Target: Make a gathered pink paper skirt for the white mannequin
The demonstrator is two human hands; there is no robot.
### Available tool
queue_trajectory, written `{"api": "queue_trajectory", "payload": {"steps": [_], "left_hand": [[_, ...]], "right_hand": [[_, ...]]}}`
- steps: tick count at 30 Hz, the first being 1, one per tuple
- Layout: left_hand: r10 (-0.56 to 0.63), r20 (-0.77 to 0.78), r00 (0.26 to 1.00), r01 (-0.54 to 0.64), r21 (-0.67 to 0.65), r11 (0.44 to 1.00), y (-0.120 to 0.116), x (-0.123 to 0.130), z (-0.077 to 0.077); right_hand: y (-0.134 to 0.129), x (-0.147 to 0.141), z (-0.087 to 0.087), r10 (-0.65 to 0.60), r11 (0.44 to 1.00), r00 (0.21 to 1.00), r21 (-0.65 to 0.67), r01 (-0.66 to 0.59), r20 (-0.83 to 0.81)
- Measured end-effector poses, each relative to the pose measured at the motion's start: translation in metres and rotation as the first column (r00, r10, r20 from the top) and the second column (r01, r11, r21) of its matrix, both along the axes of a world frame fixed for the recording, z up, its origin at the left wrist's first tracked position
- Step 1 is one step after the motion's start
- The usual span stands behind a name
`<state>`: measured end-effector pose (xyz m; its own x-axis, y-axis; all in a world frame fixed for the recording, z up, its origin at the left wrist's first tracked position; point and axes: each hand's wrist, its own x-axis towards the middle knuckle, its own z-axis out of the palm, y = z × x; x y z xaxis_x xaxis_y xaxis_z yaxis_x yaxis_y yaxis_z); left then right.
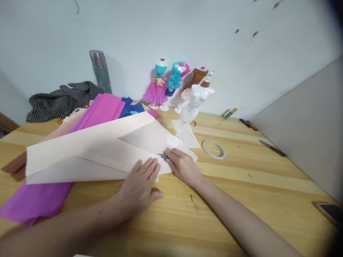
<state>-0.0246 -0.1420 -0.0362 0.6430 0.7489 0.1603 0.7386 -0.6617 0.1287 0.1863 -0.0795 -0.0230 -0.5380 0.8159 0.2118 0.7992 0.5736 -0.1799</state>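
A long sheet of pale peach paper (pixel 80 142), folded over on itself, lies across the left and middle of the wooden table. My left hand (pixel 142 182) rests flat on its near right end, fingers stretched out and thumb apart. My right hand (pixel 182 164) is closed on a small dark-bladed tool (pixel 162 156); its short blade points left along the paper's edge, near my left fingertips. The handle is hidden in my fingers. Just beyond my right hand stands a bare white mannequin (pixel 190 107), its round base (pixel 173 140) on the paper.
Dressed mini mannequins (pixel 160 82) stand against the wall. Left are a grey bottle (pixel 100 71), striped cloth (pixel 61 100), pink paper (pixel 104 110) and purple paper (pixel 40 200). A tape roll (pixel 213 149), a glue stick (pixel 230 113) and a black-handled blade (pixel 273 147) lie right.
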Motion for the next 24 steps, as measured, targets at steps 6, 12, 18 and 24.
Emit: {"api": "queue_trajectory", "payload": {"steps": [6,12,18,24], "left_hand": [[-0.006,0.001,1.000,0.006,-0.009,1.000,0.0008,0.0002,-0.0010],[0.003,0.004,1.000,-0.003,0.005,1.000,0.0001,0.0008,-0.0005],[0.001,0.006,1.000,-0.001,0.024,1.000,-0.0006,0.0008,-0.0007],[-0.002,0.020,1.000,0.002,0.033,0.999,-0.0007,0.0010,-0.0003]], "right_hand": [[0.0007,-0.0015,0.0013,0.017,1.000,1.000,-0.010,-0.017,0.002],[0.0042,-0.0048,-0.0034,0.043,0.998,0.999,0.050,-0.042,-0.007],[0.0043,-0.0054,-0.0067,0.048,0.995,0.999,0.084,-0.047,-0.004],[0.0040,-0.0067,-0.0059,0.044,0.996,0.999,0.084,-0.044,-0.005]]}}
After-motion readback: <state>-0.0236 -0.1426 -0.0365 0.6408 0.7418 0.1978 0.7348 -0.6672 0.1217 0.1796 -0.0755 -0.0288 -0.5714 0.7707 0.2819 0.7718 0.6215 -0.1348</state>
